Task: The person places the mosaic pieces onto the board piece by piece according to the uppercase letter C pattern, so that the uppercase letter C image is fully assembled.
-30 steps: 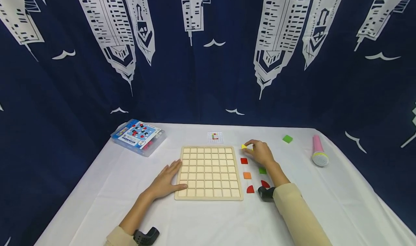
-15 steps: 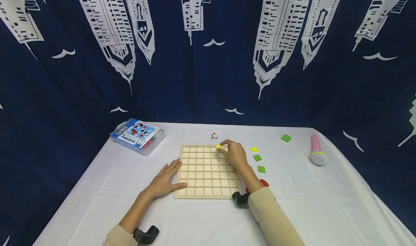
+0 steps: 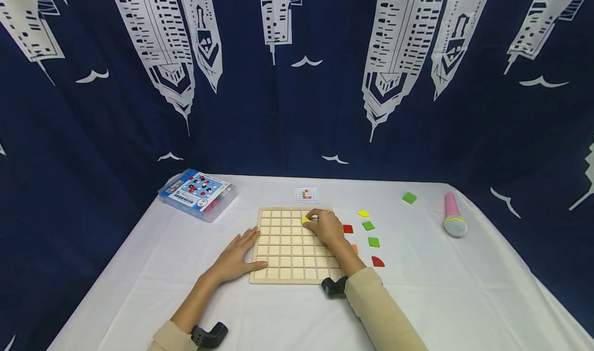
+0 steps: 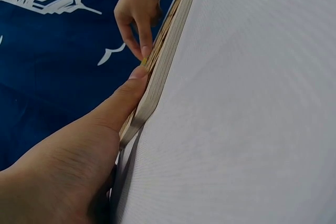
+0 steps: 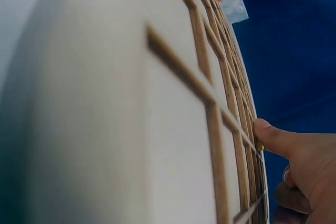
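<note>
On the white worktop [image 3: 464,299], the left hand [image 3: 235,256] rests, fingers outstretched, along the side of the wooden board [image 3: 285,253], apparently to steady it, while the right hand [image 3: 327,226] pinches a yellow piece [image 3: 305,219] at the far rows between nearly closed fingers, perhaps for control.
</note>
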`<state>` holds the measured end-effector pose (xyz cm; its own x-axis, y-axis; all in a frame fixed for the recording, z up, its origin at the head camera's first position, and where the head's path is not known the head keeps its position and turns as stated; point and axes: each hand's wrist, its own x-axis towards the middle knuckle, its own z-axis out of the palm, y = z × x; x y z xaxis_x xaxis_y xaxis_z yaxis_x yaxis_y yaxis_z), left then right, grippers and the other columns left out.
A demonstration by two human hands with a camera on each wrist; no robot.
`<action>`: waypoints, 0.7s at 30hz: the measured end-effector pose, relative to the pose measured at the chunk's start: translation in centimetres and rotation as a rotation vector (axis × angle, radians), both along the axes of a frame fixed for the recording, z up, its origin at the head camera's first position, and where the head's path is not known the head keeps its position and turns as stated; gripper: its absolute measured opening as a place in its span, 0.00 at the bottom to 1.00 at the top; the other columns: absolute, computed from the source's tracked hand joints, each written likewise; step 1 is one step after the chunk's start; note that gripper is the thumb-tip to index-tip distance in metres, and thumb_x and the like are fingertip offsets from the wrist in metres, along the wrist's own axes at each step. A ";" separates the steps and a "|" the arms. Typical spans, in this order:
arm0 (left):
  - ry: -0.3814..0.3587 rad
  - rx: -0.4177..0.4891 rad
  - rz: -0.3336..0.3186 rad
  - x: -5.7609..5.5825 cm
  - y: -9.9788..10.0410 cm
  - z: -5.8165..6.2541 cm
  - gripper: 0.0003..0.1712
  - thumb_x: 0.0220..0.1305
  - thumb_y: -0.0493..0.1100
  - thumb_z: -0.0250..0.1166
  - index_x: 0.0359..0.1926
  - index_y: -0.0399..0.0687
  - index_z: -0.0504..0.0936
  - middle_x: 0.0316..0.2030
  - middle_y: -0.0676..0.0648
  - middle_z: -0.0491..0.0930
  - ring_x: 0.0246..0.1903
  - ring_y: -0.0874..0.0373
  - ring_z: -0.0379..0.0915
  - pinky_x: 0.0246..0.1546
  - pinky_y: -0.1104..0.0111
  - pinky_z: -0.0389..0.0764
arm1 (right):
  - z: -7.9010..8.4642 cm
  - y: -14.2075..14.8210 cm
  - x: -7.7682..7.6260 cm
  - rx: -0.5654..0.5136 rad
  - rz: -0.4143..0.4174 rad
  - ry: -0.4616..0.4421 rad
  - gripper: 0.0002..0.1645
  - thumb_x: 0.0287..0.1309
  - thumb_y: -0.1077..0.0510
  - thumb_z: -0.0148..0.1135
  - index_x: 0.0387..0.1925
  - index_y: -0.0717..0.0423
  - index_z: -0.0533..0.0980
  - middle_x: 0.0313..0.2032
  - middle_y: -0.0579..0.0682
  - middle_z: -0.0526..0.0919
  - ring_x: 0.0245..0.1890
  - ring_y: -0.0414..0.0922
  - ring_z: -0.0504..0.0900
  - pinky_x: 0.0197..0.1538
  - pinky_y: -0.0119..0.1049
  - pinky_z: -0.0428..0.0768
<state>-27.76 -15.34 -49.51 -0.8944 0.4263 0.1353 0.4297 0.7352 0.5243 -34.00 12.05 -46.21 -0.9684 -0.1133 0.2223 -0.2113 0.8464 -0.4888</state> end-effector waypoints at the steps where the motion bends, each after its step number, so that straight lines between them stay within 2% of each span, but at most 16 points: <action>1: 0.001 -0.004 0.002 0.0 0.0 0.0 0.57 0.48 0.70 0.62 0.70 0.42 0.53 0.70 0.46 0.47 0.69 0.52 0.39 0.68 0.58 0.38 | 0.0 0.0 0.0 0.006 -0.002 0.006 0.17 0.48 0.45 0.68 0.40 0.47 0.82 0.40 0.56 0.83 0.25 0.48 0.80 0.17 0.33 0.72; 8: 0.006 -0.014 0.005 0.0 0.2 0.0 0.57 0.48 0.70 0.62 0.70 0.42 0.53 0.70 0.46 0.47 0.69 0.51 0.39 0.68 0.58 0.38 | 0.0 0.1 0.3 0.045 -0.010 0.027 0.16 0.47 0.45 0.69 0.39 0.46 0.82 0.38 0.56 0.84 0.29 0.51 0.81 0.20 0.37 0.75; 12: 0.005 -0.012 0.010 0.2 0.1 0.1 0.57 0.49 0.69 0.62 0.70 0.41 0.54 0.70 0.45 0.48 0.69 0.51 0.39 0.68 0.57 0.38 | 0.1 0.3 0.5 0.014 -0.010 0.024 0.18 0.47 0.46 0.70 0.40 0.47 0.82 0.36 0.55 0.84 0.24 0.47 0.79 0.18 0.35 0.73; 15: 0.009 -0.007 0.009 0.2 0.1 0.0 0.56 0.49 0.69 0.62 0.69 0.40 0.54 0.70 0.45 0.49 0.69 0.50 0.40 0.68 0.56 0.39 | 0.6 0.9 1.0 -0.031 -0.027 0.023 0.19 0.48 0.48 0.69 0.43 0.49 0.81 0.26 0.52 0.83 0.17 0.43 0.73 0.16 0.32 0.69; 17: 0.011 0.000 0.008 0.3 0.1 0.1 0.56 0.49 0.69 0.63 0.69 0.40 0.54 0.70 0.44 0.49 0.69 0.50 0.40 0.68 0.56 0.39 | 1.1 1.8 1.3 -0.065 -0.044 0.030 0.21 0.48 0.49 0.69 0.44 0.51 0.81 0.19 0.48 0.78 0.14 0.41 0.67 0.15 0.32 0.66; 20: 0.010 -0.006 0.009 0.2 0.1 0.1 0.56 0.49 0.69 0.62 0.70 0.41 0.54 0.70 0.45 0.48 0.69 0.50 0.39 0.68 0.57 0.39 | 1.8 3.9 1.8 -0.085 -0.072 0.038 0.23 0.49 0.46 0.68 0.45 0.53 0.80 0.14 0.46 0.70 0.15 0.41 0.64 0.15 0.32 0.62; 21: 0.008 -0.011 0.011 0.2 0.1 0.2 0.56 0.49 0.69 0.62 0.70 0.41 0.54 0.70 0.45 0.48 0.69 0.51 0.39 0.68 0.57 0.38 | 1.8 4.7 1.9 -0.090 -0.080 0.046 0.23 0.49 0.45 0.68 0.45 0.53 0.80 0.15 0.48 0.70 0.16 0.41 0.64 0.16 0.32 0.61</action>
